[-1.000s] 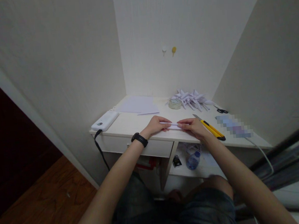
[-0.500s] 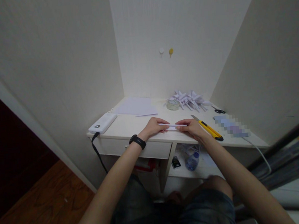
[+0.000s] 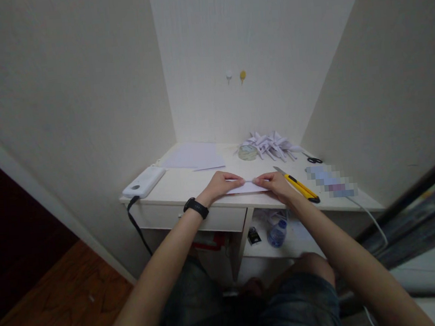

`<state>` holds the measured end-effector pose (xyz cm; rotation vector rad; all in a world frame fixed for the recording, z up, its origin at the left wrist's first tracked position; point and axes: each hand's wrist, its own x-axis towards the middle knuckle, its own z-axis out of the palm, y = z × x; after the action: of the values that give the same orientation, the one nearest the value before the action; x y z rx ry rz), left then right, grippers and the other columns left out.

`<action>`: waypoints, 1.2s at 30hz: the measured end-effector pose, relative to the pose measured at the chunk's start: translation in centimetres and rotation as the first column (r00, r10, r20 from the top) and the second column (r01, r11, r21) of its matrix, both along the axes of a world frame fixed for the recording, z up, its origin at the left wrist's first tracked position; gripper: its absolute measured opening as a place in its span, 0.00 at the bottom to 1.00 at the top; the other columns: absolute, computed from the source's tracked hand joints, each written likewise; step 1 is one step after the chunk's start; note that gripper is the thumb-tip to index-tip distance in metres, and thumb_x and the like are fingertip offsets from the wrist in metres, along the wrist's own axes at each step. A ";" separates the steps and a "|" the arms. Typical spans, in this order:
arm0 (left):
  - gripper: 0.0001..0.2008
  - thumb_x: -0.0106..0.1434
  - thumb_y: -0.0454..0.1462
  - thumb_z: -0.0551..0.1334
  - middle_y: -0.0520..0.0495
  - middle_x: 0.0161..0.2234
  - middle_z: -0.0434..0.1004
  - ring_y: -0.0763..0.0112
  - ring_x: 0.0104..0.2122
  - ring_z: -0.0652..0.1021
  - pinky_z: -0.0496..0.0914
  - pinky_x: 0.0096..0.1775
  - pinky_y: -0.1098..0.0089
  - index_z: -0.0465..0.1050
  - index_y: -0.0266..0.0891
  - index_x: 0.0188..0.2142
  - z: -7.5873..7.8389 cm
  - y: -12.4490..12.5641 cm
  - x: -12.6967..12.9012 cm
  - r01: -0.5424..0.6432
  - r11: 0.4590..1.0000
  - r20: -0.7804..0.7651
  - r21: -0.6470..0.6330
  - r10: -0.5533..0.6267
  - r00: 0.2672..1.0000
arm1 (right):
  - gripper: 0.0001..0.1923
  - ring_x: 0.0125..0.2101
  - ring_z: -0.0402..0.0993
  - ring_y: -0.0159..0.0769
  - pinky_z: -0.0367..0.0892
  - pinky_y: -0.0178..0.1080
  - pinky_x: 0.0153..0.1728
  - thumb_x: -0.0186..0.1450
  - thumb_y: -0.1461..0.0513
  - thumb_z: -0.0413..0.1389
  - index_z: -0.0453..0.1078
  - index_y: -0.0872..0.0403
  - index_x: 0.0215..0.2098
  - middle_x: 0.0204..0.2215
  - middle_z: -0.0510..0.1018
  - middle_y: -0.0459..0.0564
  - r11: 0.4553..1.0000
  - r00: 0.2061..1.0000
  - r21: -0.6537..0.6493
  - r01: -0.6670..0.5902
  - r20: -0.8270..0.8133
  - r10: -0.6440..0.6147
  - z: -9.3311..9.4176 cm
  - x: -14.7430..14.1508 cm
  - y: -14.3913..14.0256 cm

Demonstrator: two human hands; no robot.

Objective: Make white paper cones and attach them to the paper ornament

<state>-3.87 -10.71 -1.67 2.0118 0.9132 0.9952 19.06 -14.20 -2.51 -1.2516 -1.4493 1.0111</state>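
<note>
A folded piece of white paper (image 3: pixel 247 186) lies near the front edge of the desk, between my hands. My left hand (image 3: pixel 221 184), with a black watch on its wrist, pinches the paper's far edge at the left. At the right end of that edge, my right hand (image 3: pixel 274 184) grips it with thumb and fingers. Just right of my right hand lies a yellow utility knife (image 3: pixel 300 186) with its blade out. Behind my hands sit several folded white paper pinwheel-like shapes (image 3: pixel 271 144) beside a roll of tape (image 3: pixel 247 152).
White paper sheets (image 3: pixel 192 155) lie at the back left of the desk (image 3: pixel 181 183). A white power bank-like box (image 3: pixel 144 182) with a black cable stands at the left edge. Black scissors (image 3: pixel 314 160) rest at the right. A plastic bottle (image 3: pixel 278 234) is on the shelf below.
The paper has turned so that more of its flat face shows toward me, below my fingers. My fingers have shifted to its far edge. The camera view has moved slightly.
</note>
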 end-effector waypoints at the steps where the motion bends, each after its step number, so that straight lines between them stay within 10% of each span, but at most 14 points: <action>1: 0.17 0.55 0.46 0.69 0.41 0.37 0.84 0.62 0.38 0.80 0.70 0.42 0.69 0.84 0.34 0.38 -0.1 0.1 0.0 0.008 1.000 0.008 -0.003 -0.008 1.000 | 0.25 0.22 0.65 0.33 0.57 0.38 0.24 0.44 0.44 0.69 0.78 0.57 0.25 0.20 0.75 0.48 1.000 1.000 -0.009 -0.007 0.001 0.007 0.0 0.0 0.0; 12: 0.20 0.55 0.50 0.68 0.49 0.21 0.77 0.73 0.23 0.70 0.59 0.25 0.73 0.83 0.32 0.28 -0.3 0.1 0.0 -0.015 0.997 0.022 -0.073 0.017 1.000 | 0.20 0.28 0.69 0.34 0.62 0.38 0.31 0.45 0.50 0.70 0.81 0.56 0.31 0.26 0.80 0.49 0.997 0.998 0.052 -0.063 0.001 0.063 0.3 0.0 0.1; 36: 0.15 0.52 0.43 0.72 0.41 0.34 0.84 0.66 0.32 0.79 0.70 0.37 0.70 0.84 0.33 0.36 -0.5 0.4 -0.1 0.039 0.992 0.069 -0.117 -0.031 0.997 | 0.21 0.24 0.64 0.32 0.56 0.36 0.25 0.45 0.50 0.70 0.82 0.56 0.31 0.23 0.79 0.49 0.998 0.996 0.023 -0.062 0.059 0.060 0.4 0.5 -0.3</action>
<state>-3.96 -10.29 -2.13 1.8781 0.8772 0.9608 19.59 -14.50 -2.06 -1.2345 -1.5484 1.0017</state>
